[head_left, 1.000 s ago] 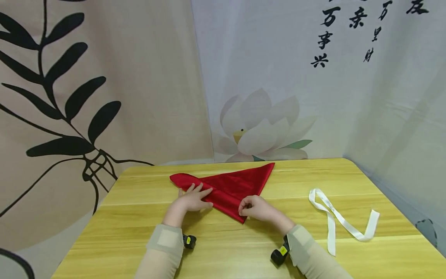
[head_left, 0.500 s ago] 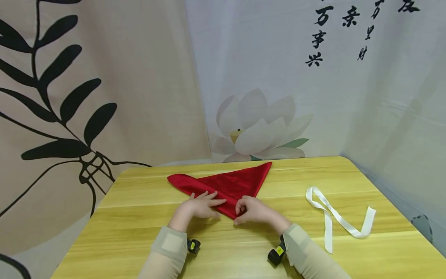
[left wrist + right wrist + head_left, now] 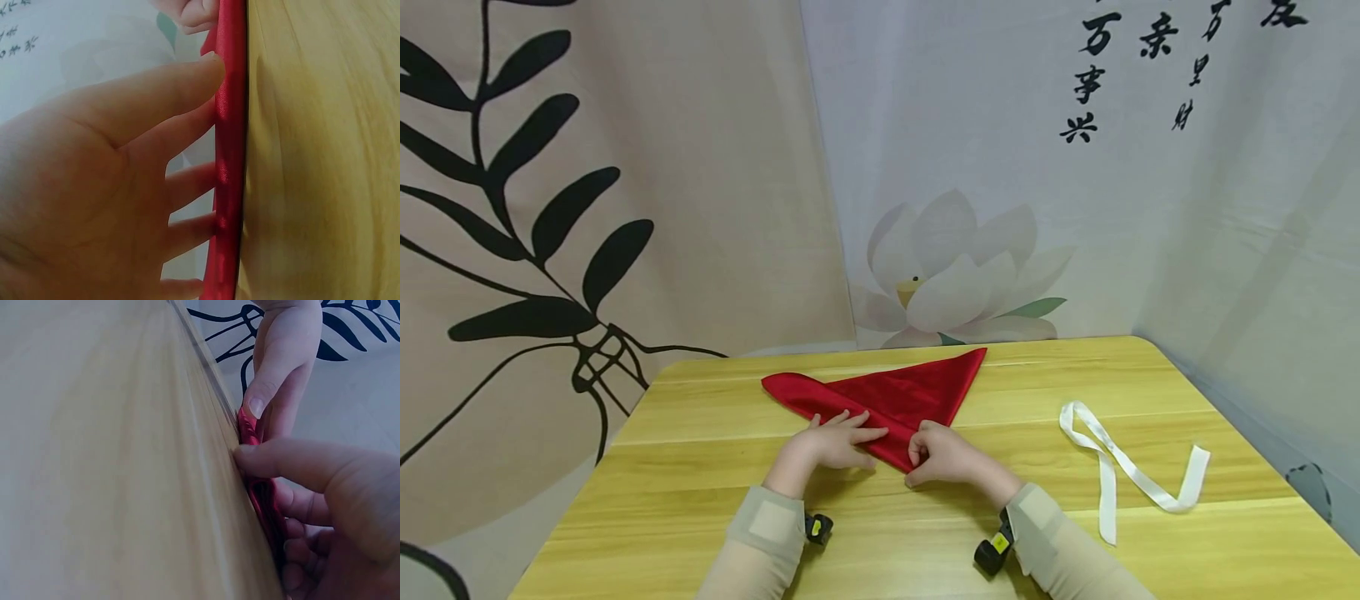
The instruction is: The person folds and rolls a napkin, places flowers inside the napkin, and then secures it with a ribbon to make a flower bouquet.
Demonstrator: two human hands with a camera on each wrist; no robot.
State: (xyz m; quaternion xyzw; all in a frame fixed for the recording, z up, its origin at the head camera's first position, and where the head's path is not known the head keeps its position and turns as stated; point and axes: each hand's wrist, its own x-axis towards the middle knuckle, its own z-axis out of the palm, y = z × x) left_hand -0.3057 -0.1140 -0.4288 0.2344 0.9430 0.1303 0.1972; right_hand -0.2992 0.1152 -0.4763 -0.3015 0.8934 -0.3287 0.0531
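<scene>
A shiny red satin cloth point(image 3: 917, 387) lies folded on the table, a rolled strip along its near side and a flat triangle pointing to the back right. My left hand point(image 3: 835, 442) rests on the rolled strip with straight, spread fingers; in the left wrist view its thumb point(image 3: 200, 78) reaches the strip's near side. At the cloth's near right end my right hand point(image 3: 951, 457) pinches the roll. The right wrist view has its thumb point(image 3: 269, 461) in front of the layered end, with curled fingers point(image 3: 306, 503) on the other side.
A white ribbon point(image 3: 1138, 479) lies loosely bent on the right part of the wooden table point(image 3: 647, 500). Behind the table hangs a printed curtain point(image 3: 745, 183) with a plant, a lotus and writing. A small black camera point(image 3: 992, 552) sits at each wrist.
My left hand has slid right along the roll, closer to the right hand. The right thumb has come down at the cloth's near end. Over the last half second hardly anything moved.
</scene>
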